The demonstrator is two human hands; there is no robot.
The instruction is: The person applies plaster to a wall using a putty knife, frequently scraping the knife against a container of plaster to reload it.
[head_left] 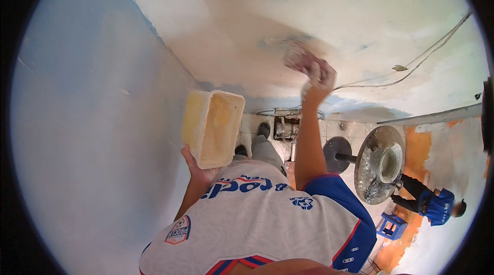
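My left hand [197, 170] grips the lower edge of a rectangular plastic tub [198, 120], pale yellow outside. The tub is tipped so its open side shows, its inner walls coated in cream-coloured residue. Raised at the wall [247, 18], my right hand [320, 80] is closed round a flat reddish-brown tool [299, 58]. Motion smears the tool, so its exact kind is unclear. It lies at or very near the wall surface, beside a greyish patch. Whitish material coats the fingers of my right hand.
A round pedestal table [366, 172] carrying a bowl [390, 163] stands to the right, with a blue stool [392, 226] and another person [437, 205] beyond. Cables [411, 72] run along the wall. A blue-grey wall [92, 120] rises at left; equipment [285, 128] sits on the tiled floor.
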